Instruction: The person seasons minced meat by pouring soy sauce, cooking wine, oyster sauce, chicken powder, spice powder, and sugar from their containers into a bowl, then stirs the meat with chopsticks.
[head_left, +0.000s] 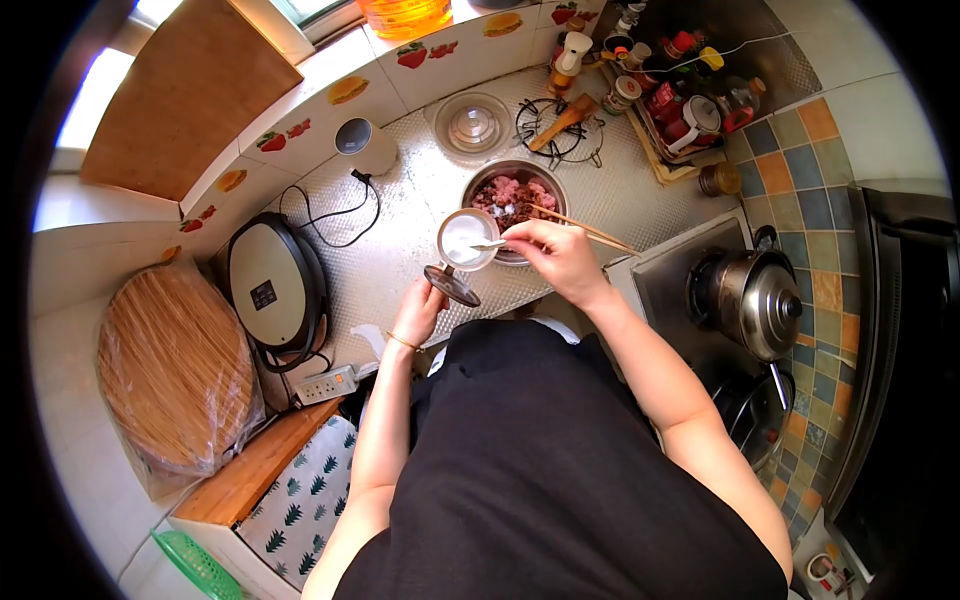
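My left hand (420, 307) is closed around the lower part of a seasoning jar (442, 240) whose dark lid (453, 286) hangs open towards me. White granules (466, 240) show inside the jar. Pinched in my right hand (556, 256) is a small white spoon (489, 245), its end over the jar's mouth. Just beyond, a metal bowl (563, 183) contains minced meat (508, 188) with darker bits and a white patch on top. A pair of chopsticks (597, 235) leans out over the bowl's right rim, passing behind my right hand.
A glass lid (472, 126) and a wire rack (592, 140) with a wooden spatula (563, 122) lie behind the bowl. Rightward, a lidded pot (762, 305) sits on the stove (660, 290). Leftward are an electric griddle (268, 285), a power strip (327, 385) and a round wooden board (178, 365).
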